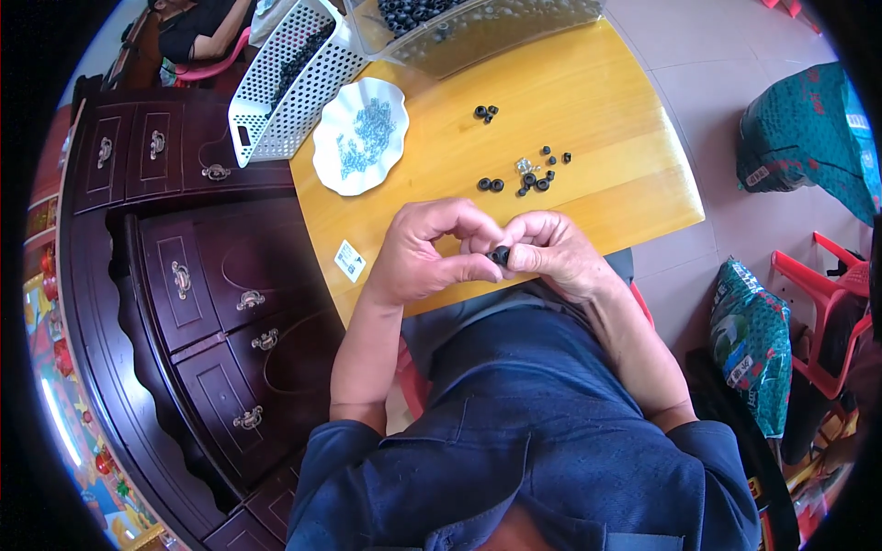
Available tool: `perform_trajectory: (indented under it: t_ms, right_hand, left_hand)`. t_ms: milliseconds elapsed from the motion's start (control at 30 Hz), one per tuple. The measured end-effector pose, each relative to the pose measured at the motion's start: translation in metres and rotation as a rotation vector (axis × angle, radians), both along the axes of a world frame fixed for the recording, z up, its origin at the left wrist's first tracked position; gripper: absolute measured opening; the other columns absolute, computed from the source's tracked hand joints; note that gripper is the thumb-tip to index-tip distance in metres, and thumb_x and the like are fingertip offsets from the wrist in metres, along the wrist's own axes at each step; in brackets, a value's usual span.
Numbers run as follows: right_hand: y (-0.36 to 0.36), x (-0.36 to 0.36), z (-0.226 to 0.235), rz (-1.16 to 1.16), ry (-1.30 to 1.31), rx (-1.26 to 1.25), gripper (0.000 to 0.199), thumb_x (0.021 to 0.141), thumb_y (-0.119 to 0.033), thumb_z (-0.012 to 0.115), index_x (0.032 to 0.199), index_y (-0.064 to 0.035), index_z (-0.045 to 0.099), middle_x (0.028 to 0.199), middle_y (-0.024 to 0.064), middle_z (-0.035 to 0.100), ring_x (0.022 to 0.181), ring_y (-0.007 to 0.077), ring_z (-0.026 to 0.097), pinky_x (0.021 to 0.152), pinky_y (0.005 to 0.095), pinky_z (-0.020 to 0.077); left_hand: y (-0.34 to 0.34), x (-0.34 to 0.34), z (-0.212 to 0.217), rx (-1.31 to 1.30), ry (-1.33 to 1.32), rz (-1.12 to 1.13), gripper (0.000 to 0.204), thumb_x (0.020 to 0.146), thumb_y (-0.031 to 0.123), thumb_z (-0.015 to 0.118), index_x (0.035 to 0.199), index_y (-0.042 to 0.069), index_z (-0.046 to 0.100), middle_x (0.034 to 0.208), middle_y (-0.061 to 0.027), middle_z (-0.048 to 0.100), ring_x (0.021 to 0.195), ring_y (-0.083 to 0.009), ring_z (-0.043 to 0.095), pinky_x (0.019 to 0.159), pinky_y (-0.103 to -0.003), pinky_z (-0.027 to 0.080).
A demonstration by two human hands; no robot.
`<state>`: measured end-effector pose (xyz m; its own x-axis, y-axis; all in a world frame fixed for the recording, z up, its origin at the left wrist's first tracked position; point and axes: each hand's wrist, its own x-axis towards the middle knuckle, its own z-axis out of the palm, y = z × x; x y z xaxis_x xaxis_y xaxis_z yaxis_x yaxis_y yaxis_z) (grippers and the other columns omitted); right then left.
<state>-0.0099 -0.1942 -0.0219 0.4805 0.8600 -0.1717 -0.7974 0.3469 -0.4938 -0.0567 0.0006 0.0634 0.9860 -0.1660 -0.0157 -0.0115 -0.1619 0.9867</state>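
Black rubber is what I have between my fingers: a small black ring [500, 254], pinched where my left hand [424, 254] and right hand [551, 253] meet. Both hands are pressed together over the near edge of the yellow wooden table [588, 101], fingertips clamped on that ring, thumbs curled in toward it. I cannot tell whether anything else is tucked inside the grip.

Just beyond my knuckles lies a loose scatter of more black rings [537, 174] on the table, with a few small silvery metal pieces [525, 165] among them. A smaller cluster of rings [485, 113] sits farther back, apart from the first. To the left of these I see a white scalloped plate [326, 165] holding a heap of small pale blue-grey parts [367, 133]. Behind the plate a white perforated basket [276, 101] leans at a tilt, and beside it a clear plastic bin [496, 41] holds many dark rings. Off the table's left edge stands a dark wooden cabinet [211, 294] with metal drawer pulls.
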Motion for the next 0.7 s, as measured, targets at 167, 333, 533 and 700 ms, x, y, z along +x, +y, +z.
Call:
perform_trajectory:
  t_ms: [167,333,533,700]
  right_hand:
    - [0.001,-0.001,-0.001,0.017,-0.061,0.002,0.028,0.084,-0.024,0.082,0.097,-0.0016,0.072,0.096,0.0090,0.073,0.089,0.0158,0.070,0.081,0.0287,0.0567]
    - [0.006,-0.006,-0.009,-0.026,-0.039,-0.062,0.009,0.087,-0.011,0.074,0.089,-0.0018,0.072,0.085,0.0048,0.073,0.078,0.0113,0.066,0.078,0.0279,0.0529]
    - [0.005,-0.008,-0.004,-0.037,-0.045,-0.082,0.009,0.088,-0.011,0.073,0.087,-0.0024,0.072,0.080,0.0032,0.071,0.074,0.0100,0.065,0.074,0.0267,0.0526]
    - [0.004,-0.006,-0.008,-0.027,-0.025,-0.092,0.007,0.089,-0.010,0.072,0.089,-0.0031,0.072,0.081,0.0020,0.071,0.074,0.0084,0.064,0.071,0.0252,0.0516]
  left_hand:
    - [0.005,0.004,0.000,0.023,0.083,-0.126,0.035,0.068,0.013,0.091,0.097,0.000,0.075,0.076,-0.0045,0.066,0.069,-0.0123,0.060,0.065,-0.026,0.046]
    - [0.001,0.004,-0.002,0.062,-0.040,-0.083,0.034,0.067,0.013,0.091,0.095,0.001,0.076,0.073,-0.0027,0.063,0.067,-0.0117,0.058,0.063,-0.025,0.045]
    - [-0.002,0.001,-0.010,0.033,-0.068,-0.050,0.029,0.067,0.010,0.092,0.087,0.002,0.074,0.071,-0.0015,0.061,0.065,-0.0104,0.055,0.061,-0.025,0.042]
    - [-0.003,0.003,-0.017,0.030,-0.079,-0.046,0.024,0.069,0.007,0.091,0.081,0.004,0.070,0.069,0.0005,0.057,0.062,-0.0084,0.050,0.057,-0.025,0.039]
